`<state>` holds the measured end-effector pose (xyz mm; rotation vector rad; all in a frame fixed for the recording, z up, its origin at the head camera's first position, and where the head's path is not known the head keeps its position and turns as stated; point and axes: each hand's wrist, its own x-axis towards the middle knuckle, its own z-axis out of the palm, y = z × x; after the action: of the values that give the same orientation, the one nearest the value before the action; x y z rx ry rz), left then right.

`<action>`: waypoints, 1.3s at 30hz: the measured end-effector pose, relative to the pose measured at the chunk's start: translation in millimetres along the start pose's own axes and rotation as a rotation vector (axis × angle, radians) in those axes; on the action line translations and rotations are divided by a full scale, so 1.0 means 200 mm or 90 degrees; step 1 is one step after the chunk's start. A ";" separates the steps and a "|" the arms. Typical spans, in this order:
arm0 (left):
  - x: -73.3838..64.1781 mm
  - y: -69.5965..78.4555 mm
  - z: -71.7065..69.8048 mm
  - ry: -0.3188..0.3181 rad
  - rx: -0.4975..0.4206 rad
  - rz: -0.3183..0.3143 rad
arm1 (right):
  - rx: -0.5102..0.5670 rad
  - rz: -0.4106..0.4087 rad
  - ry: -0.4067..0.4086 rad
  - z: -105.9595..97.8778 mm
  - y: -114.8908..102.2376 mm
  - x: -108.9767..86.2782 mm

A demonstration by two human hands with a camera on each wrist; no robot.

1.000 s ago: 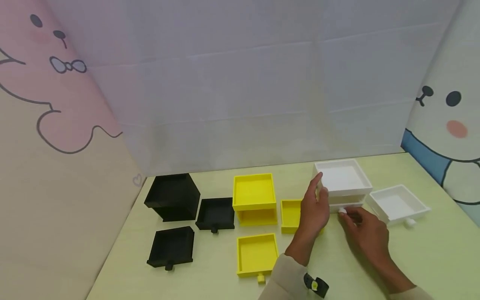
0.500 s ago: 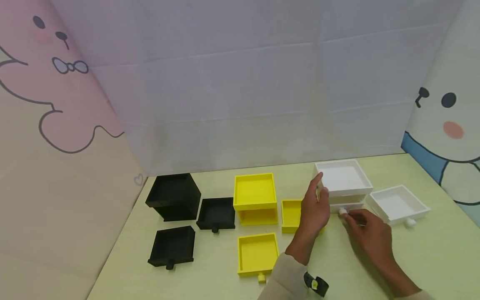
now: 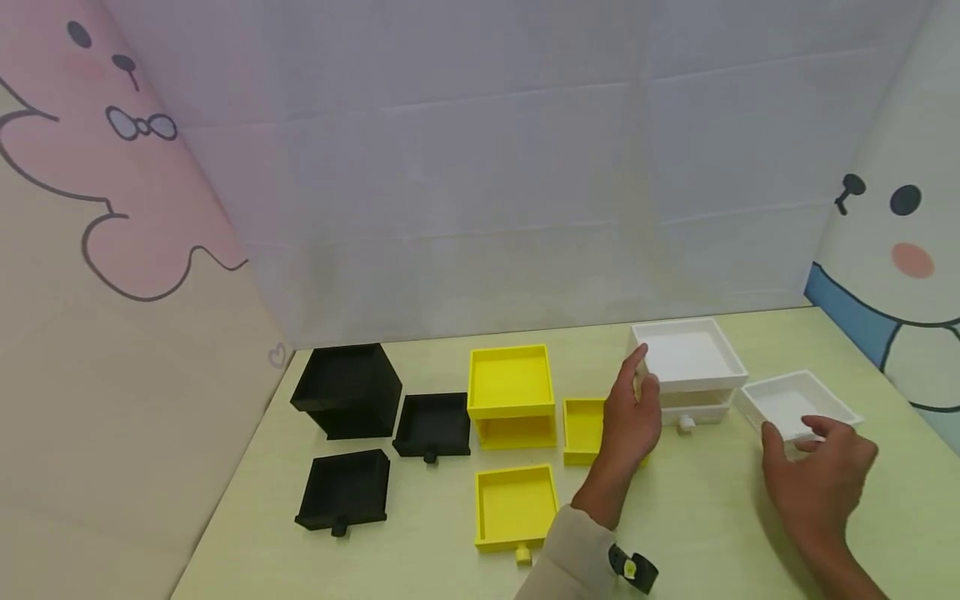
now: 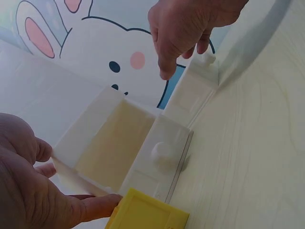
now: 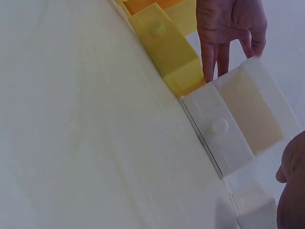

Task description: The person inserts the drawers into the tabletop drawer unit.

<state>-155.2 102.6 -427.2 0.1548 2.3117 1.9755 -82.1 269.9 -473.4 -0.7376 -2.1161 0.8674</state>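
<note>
My left hand (image 3: 632,421) rests along the left side of a small white cabinet (image 3: 693,354), fingers mostly straight, fingertips at its side wall in the left wrist view. A white drawer (image 3: 712,414) with a round knob (image 4: 162,151) sits in the cabinet's lower slot, while the upper slot is hollow. Right of the cabinet lies a loose white drawer (image 3: 787,400). Over that drawer's front edge hovers my right hand (image 3: 821,471), thumb and fingers spread apart, hiding the drawer's knob in the head view.
Left of the white cabinet stands a yellow cabinet (image 3: 512,383) with two loose yellow drawers, one (image 3: 513,508) in front, one (image 3: 581,429) partly behind my left hand. Farther left are a black cabinet (image 3: 352,392) and two black drawers (image 3: 431,425). Cloth walls enclose the table.
My right hand has let go of the knob on the cabinet's lower drawer and moved right to the loose white drawer. My left hand stays at the cabinet's side.
</note>
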 end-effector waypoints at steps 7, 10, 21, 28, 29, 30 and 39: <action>-0.01 0.00 0.00 -0.002 0.003 0.009 | -0.030 0.126 -0.056 -0.04 0.07 0.05; -0.01 0.00 0.00 -0.002 0.000 0.014 | -0.028 0.151 -0.078 -0.05 0.07 0.06; 0.00 0.01 -0.01 -0.005 -0.005 0.001 | 0.016 0.146 -0.032 -0.02 0.09 0.07; 0.00 0.01 -0.01 -0.005 -0.004 -0.001 | 0.055 0.210 -0.056 -0.02 0.09 0.08; -0.01 0.01 -0.01 -0.005 -0.005 -0.001 | 0.057 0.216 -0.060 -0.02 0.09 0.08; -0.01 0.01 -0.01 -0.005 -0.004 0.002 | 0.058 0.217 -0.063 -0.02 0.09 0.08; 0.00 0.01 -0.01 -0.010 -0.002 0.018 | 0.035 0.213 -0.090 -0.02 0.08 0.06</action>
<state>-154.9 100.4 -425.4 0.2016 2.3093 1.9840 -83.1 290.1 -478.6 -1.0469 -2.1131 1.1810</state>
